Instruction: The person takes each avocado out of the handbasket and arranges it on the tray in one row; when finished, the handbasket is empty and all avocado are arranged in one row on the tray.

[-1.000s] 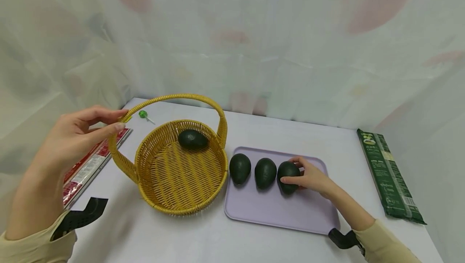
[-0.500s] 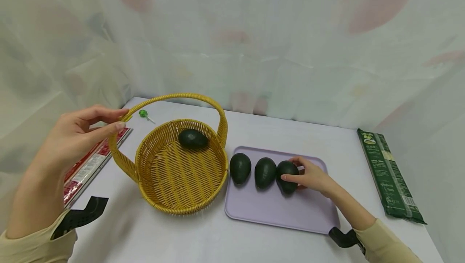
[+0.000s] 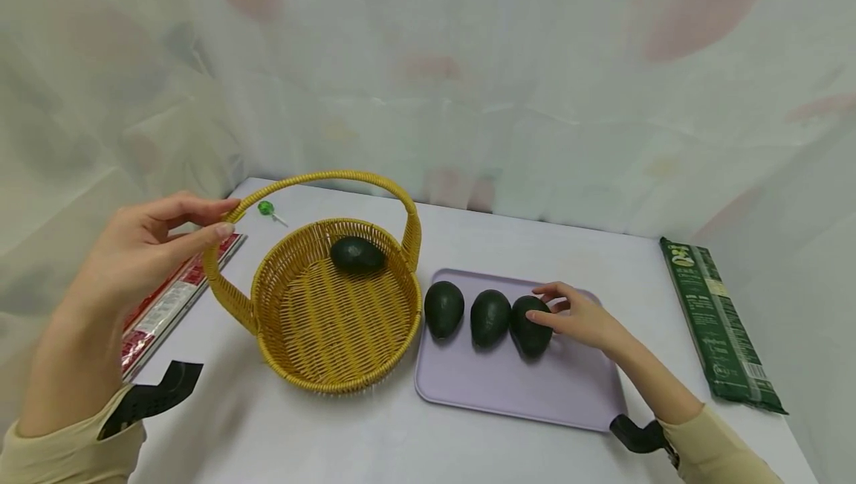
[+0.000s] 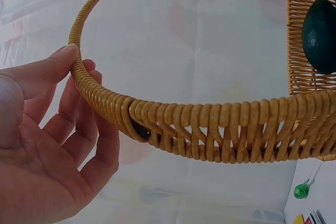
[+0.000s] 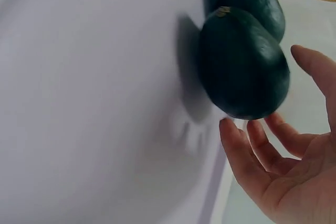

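Avocado (image 3: 531, 326) number three, the rightmost of a row, is lying on the lilac tray (image 3: 535, 395) at lower centre-right of the head view, and the right hand (image 3: 578, 317) is sitting right against its right side. In the right wrist view the fingers (image 5: 247, 150) are showing loosely spread and gently curved, tips at the fruit's skin, thumb apart on the far side; whether they are actually gripping, the pictures are not making clear. Two more avocados, the middle avocado (image 3: 490, 317) and the left avocado (image 3: 444, 308), are lining up just beside it, the three nearly touching. Over at left of the frame, the left hand (image 3: 143, 250) is pinching the arched handle (image 3: 321, 179) of the wicker basket (image 3: 334, 305) between thumb and fingertips, the fingers close together behind the cane. A fourth avocado (image 3: 357, 255) is resting inside the basket, near its far wall. A green lollipop (image 3: 266, 208) is lying behind the basket, and a green packet (image 3: 718, 324) is lying at far right.
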`<state>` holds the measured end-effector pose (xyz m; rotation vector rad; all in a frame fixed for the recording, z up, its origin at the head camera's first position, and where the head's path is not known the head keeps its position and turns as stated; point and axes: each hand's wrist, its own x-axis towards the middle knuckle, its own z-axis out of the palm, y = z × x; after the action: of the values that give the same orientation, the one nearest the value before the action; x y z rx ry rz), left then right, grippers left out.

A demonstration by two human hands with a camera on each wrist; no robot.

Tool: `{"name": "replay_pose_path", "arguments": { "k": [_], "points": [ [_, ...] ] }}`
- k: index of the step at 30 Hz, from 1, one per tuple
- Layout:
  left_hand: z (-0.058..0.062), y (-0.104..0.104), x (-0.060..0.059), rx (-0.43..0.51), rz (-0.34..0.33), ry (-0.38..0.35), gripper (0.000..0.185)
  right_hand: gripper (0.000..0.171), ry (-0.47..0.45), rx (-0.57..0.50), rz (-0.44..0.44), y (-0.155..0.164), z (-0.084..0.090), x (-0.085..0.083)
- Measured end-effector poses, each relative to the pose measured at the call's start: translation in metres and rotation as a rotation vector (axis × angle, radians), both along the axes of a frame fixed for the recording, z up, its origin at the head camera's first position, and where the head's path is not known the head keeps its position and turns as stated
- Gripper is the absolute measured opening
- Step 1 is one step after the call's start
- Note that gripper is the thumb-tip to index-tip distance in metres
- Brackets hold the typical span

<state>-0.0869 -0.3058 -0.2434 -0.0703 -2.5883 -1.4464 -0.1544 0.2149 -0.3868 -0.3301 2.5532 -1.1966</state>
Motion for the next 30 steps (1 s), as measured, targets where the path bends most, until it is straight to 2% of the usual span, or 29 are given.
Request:
{"name": "replay_pose_path", "arguments": {
  "k": [4,12,19,30],
  "points": [
    [0.000,0.000,0.001,0.000,0.001,0.004,0.029,0.045,0.110,0.041,-0.027,0.000,0.007,-0.002],
    [0.000,0.002,0.002,0.003,0.017,-0.001,0.030,0.027,0.195,-0.087,-0.031,-0.011,0.016,-0.009],
    [0.001,0.001,0.004,-0.014,0.016,0.001,0.028,0.026,0.169,-0.154,0.058,-0.035,0.028,-0.010],
    [0.001,0.001,0.004,0.015,-0.011,0.013,0.025,0.021,0.132,-0.168,0.128,-0.074,0.036,-0.016]
  ]
}}
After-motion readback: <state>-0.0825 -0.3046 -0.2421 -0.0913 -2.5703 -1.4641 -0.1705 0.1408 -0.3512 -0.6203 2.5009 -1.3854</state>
